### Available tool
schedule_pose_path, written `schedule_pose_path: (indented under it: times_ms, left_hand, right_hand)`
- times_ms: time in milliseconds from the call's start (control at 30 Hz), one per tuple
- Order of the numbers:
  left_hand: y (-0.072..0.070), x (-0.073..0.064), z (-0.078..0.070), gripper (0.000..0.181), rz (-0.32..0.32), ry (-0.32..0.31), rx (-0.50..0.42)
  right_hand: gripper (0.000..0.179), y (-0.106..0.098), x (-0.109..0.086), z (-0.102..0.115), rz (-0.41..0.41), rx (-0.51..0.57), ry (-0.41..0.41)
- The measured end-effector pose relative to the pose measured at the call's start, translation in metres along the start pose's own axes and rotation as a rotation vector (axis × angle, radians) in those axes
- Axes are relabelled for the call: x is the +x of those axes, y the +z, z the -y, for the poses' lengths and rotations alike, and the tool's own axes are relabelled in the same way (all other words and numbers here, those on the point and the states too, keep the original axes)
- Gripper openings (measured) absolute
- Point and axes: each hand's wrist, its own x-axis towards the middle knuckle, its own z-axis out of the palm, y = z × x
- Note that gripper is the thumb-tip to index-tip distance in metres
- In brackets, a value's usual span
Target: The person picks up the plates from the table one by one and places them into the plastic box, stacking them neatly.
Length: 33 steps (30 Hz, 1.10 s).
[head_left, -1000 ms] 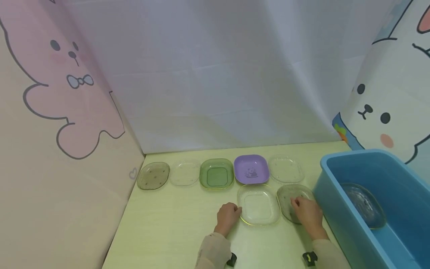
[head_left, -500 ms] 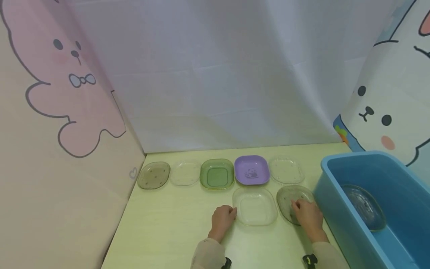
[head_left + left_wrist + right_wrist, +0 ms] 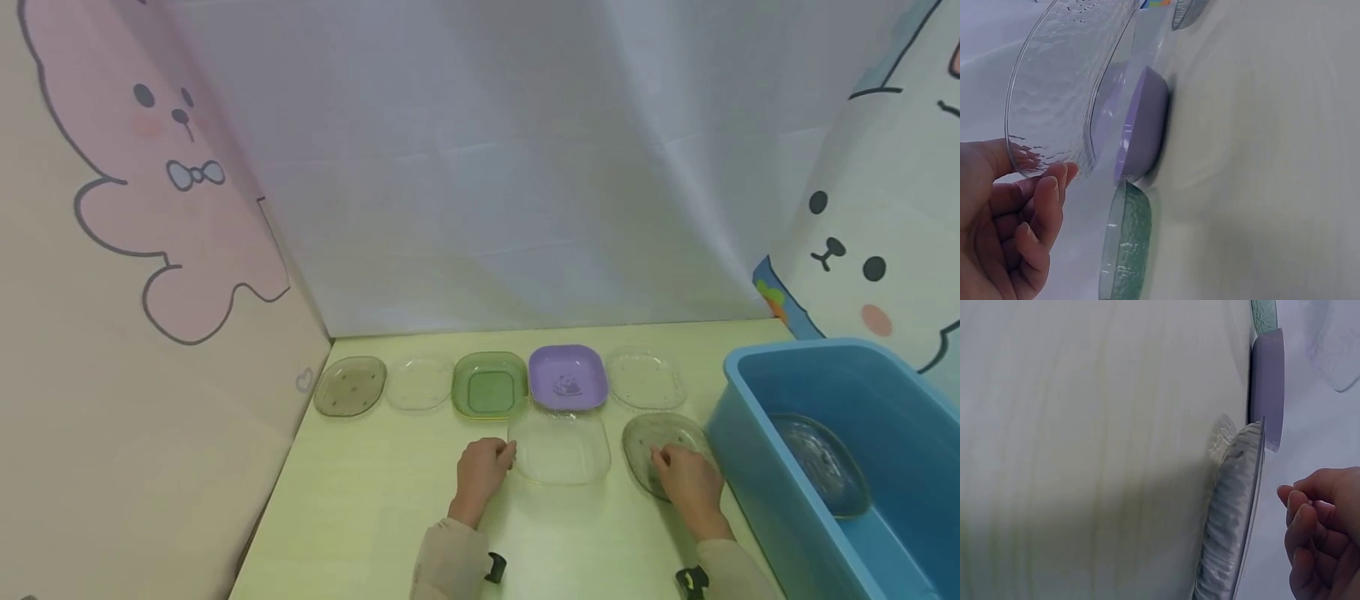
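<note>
My left hand (image 3: 478, 477) pinches the near-left rim of a clear square dish (image 3: 562, 450) between thumb and fingers. In the left wrist view this clear dish (image 3: 1054, 94) is tilted up and held off the table. Behind it stand a purple dish (image 3: 567, 375) with a panda print and a green dish (image 3: 489, 385). My right hand (image 3: 690, 487) hovers over a grey-tinted see-through dish (image 3: 648, 437) at the right. Its fingers hang loosely curled, and in the right wrist view they are apart from the grey dish's rim (image 3: 1254, 506).
A blue tub (image 3: 780, 442) stands at the right with a see-through dish (image 3: 821, 467) leaning inside. Along the back row lie a grey dish (image 3: 351, 386), a clear dish (image 3: 420, 382) and another clear dish (image 3: 645, 379). A white cloth (image 3: 480, 167) hangs behind.
My left hand has lifted the clear dish off the table and moved left and up with it. The right hand stays over the grey dish. The head view has shifted slightly.
</note>
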Motion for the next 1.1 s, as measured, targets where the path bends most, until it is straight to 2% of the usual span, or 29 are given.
schedule_pose_path:
  times_ms: [200, 533, 767, 900, 1100]
  left_hand:
    - [-0.018, 0.011, -0.008, 0.033, -0.058, 0.005, -0.026]
    - [-0.04, 0.021, -0.018, 0.031, -0.144, 0.018, -0.055]
    - [-0.044, 0.021, -0.02, 0.036, -0.237, 0.062, -0.118]
    - [-0.044, 0.02, -0.021, 0.04, -0.317, 0.106, -0.133]
    - [-0.043, 0.021, -0.019, 0.037, -0.356, 0.062, -0.11]
  right_hand:
    - [0.033, -0.001, 0.0, 0.002, 0.076, 0.012, 0.031]
    - [0.033, 0.001, 0.003, 0.001, 0.074, 0.015, 0.01]
    - [0.032, 0.0, 0.005, 0.003, 0.074, 0.006, 0.005]
    - [0.032, 0.0, 0.005, 0.006, 0.075, 0.012, 0.018]
    - [0.033, 0.0, 0.005, 0.011, 0.05, 0.033, 0.01]
